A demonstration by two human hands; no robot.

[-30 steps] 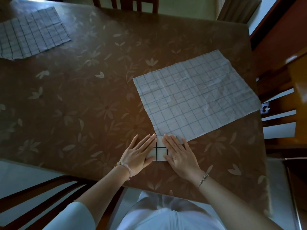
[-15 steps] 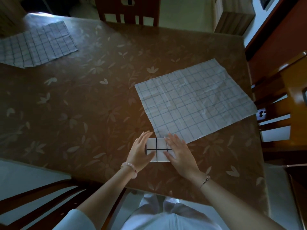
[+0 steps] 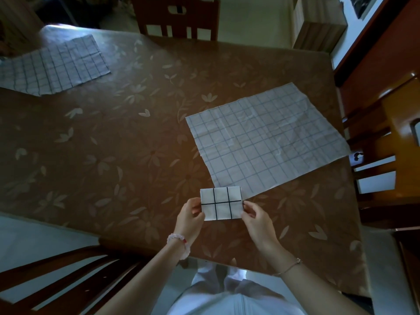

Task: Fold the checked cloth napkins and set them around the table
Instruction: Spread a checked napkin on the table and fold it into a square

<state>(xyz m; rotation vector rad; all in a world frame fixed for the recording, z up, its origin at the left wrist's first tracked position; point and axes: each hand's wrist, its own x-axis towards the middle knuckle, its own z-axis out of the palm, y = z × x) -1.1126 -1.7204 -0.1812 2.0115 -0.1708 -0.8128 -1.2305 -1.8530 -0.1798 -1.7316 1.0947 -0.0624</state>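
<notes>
- Head view: a small folded napkin (image 3: 220,203), white with dark grid lines, shows as a neat rectangle two checks deep and three across. It is over the near part of the table (image 3: 136,144), just ahead of the person's body.
- The left hand (image 3: 189,218) pinches the folded napkin's left edge, with the thumb on top and the fingers curled underneath.
- The right hand (image 3: 255,220) pinches the right edge the same way, fingers bent in against the cloth.
- Whether the folded napkin rests on the table or is held just clear of it cannot be told.
- The folded napkin's far edge lies at the near corner of an unfolded napkin (image 3: 266,142). This one is spread flat and creased on the right half of the table, turned at an angle, its right corner reaching the table's edge.
- A second spread napkin (image 3: 52,64) lies at the far left corner, well apart from the hands.
- The table surface is brown with a pale leaf and flower pattern.
- A beaded bracelet (image 3: 179,242) is on the left wrist and a thin chain (image 3: 288,267) on the right.
- Wooden chairs stand around the table: a far chair (image 3: 176,17), a right-side chair (image 3: 391,155) and a near-left chair (image 3: 56,276).
- The person's white garment (image 3: 231,296) fills the bottom centre.
</notes>
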